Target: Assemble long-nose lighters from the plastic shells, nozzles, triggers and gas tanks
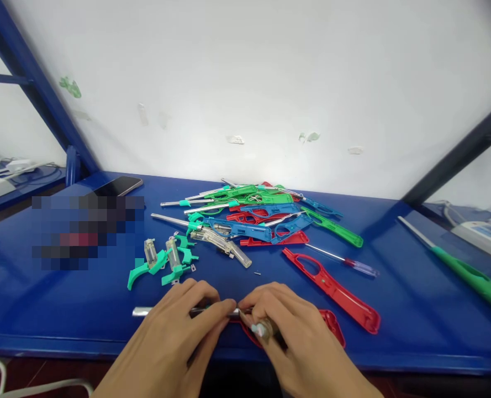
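My left hand [183, 326] pinches the silver metal tube [141, 312] of a long-nosed lighter near the table's front edge. Close beside it, my right hand [289, 323] is closed around the lighter's handle end. A red handle shell [332, 327] lies under my right hand and shows past it on the right. Between the right fingers sits a small cloudy part with a pale green tip [263, 329], perhaps a fuel tank. My fingers hide the joint between tube and shell. Another red half shell [330, 290] lies to the right, inner side up.
Beyond my hands is a pile of blue half shells [245, 228], green half shells [336, 228] and metal tubes. Clear fuel tanks [173, 254] with turquoise triggers [140, 273] lie left. A screwdriver [359, 267], a green lighter [473, 276] and a phone [119, 187] rest on the blue table.
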The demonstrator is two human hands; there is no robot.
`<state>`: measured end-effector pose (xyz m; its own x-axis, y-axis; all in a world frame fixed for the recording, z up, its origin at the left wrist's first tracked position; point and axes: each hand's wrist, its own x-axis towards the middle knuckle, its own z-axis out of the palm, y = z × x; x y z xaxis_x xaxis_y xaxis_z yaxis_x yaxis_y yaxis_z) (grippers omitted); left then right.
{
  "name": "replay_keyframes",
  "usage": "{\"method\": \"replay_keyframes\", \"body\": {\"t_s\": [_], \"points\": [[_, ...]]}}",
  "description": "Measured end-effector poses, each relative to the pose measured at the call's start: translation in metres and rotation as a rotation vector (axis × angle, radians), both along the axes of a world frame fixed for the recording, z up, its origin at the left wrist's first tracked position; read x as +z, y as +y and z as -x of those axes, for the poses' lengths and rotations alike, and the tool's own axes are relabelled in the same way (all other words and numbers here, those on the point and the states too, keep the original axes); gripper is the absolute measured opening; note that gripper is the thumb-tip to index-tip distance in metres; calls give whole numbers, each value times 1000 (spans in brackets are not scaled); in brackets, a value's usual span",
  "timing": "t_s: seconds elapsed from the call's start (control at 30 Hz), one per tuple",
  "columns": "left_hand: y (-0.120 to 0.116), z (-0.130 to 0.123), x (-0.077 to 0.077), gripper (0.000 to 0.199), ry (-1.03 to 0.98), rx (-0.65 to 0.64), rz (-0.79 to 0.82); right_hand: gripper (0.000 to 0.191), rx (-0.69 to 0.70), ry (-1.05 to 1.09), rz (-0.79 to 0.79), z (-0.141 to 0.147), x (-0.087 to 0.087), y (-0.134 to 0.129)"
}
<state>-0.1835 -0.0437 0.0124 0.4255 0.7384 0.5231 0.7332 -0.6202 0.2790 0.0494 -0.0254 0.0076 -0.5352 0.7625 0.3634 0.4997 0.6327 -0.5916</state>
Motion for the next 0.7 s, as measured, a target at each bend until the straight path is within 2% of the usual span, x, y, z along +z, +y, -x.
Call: {"method": "replay_keyframes", "body": {"t_s": [0.17,0.33,0.5,0.7], "points": [[0,-1,4,34,-11,5,-6,20,-92,0,84,3,8,-7],[-1,-3,4,33,-47,21,19,15,-118,-9,94,4,8,-8],[-3,-3,2,34,-57,2,87,19,-84,21,69,3,7,-8],[-2,-1,-2,32,-44,24,65,23,-17,73,33,1,5,-5]]}}
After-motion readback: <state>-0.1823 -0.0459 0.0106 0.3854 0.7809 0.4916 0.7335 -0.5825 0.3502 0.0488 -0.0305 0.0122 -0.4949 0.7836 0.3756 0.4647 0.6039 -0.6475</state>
